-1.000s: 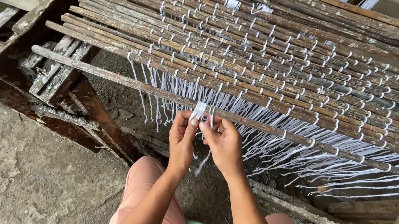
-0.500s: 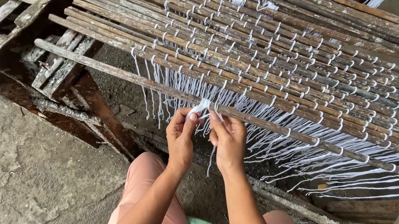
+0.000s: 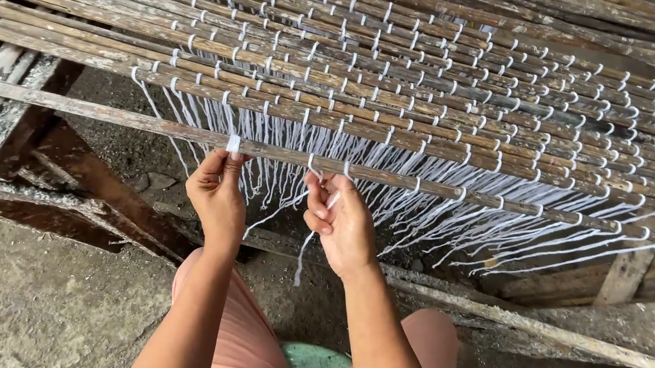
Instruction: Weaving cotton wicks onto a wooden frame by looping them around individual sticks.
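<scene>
**Two hands tying white string around the nearest stick of a slatted mat**

A white string is looped around the nearest stick, which lies apart from the bound rows, at the front of the mat of sticks. The left hand pinches that loop between thumb and fingertips, right at the stick. The right hand is closed around a loose strand that hangs down below it.

Doing this well probably means holding the loop snug against the stick while pulling the strand taut, in line with the ties on the row behind.

The knot itself is hidden under the fingertips. The mat runs out of view at the top and right. The hanging strings tangle together and are hard to separate. A green seat shows only partly between the knees.
</scene>
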